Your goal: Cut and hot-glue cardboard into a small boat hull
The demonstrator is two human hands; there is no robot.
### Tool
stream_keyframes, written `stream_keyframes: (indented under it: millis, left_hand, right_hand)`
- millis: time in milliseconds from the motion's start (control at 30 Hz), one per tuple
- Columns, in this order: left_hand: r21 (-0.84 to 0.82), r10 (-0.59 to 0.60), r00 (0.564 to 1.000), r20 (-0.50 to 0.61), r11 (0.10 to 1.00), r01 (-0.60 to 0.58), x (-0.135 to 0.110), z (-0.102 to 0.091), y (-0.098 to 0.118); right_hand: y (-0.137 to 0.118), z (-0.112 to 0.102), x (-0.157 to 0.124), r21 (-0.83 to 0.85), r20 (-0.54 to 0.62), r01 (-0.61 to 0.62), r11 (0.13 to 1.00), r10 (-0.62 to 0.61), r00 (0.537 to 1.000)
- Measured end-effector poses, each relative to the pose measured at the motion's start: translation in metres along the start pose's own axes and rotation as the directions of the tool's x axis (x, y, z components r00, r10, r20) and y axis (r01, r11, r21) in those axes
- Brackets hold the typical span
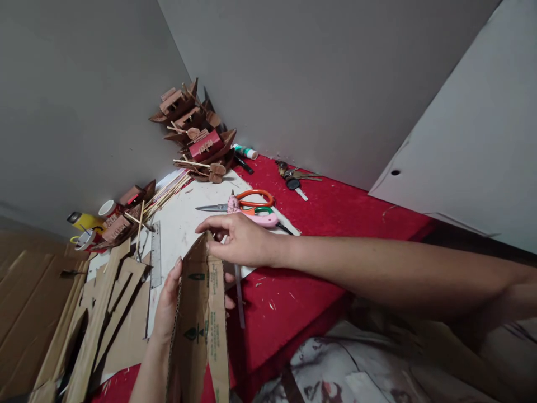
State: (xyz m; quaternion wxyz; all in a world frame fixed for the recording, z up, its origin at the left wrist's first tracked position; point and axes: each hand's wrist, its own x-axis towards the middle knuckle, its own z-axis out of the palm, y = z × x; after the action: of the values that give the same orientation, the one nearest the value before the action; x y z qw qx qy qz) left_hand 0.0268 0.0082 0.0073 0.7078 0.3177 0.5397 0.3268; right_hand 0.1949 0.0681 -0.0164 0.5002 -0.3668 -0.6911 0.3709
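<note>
A folded strip of printed cardboard (195, 319) with green marks stands tilted up in front of me, its far end narrowed. My left hand (168, 294) is closed around it from beneath, the thumb on the left side and fingertips showing past the right side. At the far tip, my right hand (241, 239) has its thumb and fingers closed about the cardboard's edge. Just beyond that hand lie orange-handled scissors (255, 198) and a pink-handled tool (264, 218), perhaps a glue gun. A clear thin stick (239, 296) rests beside the cardboard.
Several brown model boats (205, 145) crowd the back corner. Cardboard scraps (121, 302) and a ruler (156, 254) lie at left, near a yellow bottle (86, 221) and a cup (108, 208). Keys (296, 182) rest on red cloth (335, 207). Grey panels (293, 84) enclose the back.
</note>
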Motion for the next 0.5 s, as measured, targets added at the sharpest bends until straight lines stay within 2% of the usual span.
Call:
stream_keyframes:
  millis: [67,133,367,500]
  left_hand:
    - [0.018,-0.074,0.996,0.057,0.997,0.073,0.0,-0.004,0.005]
    - [0.02,-0.052,0.997,0.062,0.999,0.051,0.0,-0.004,0.008]
    - [0.027,-0.017,0.998,-0.056,0.999,0.018,-0.002,0.012,0.002]
    - [0.05,0.02,0.996,-0.091,0.999,-0.015,-0.002,0.015,0.0]
  right_hand:
    - [-0.001,-0.001,0.0,0.002,0.005,0.021,1.0,-0.021,1.0]
    - [-0.001,-0.002,0.0,0.019,0.015,0.045,0.999,-0.045,0.999]
    - [0.002,-0.004,0.0,-0.011,0.042,0.03,0.999,-0.03,0.999]
    - [0.001,-0.005,0.003,-0.018,0.07,0.024,1.0,-0.023,0.997]
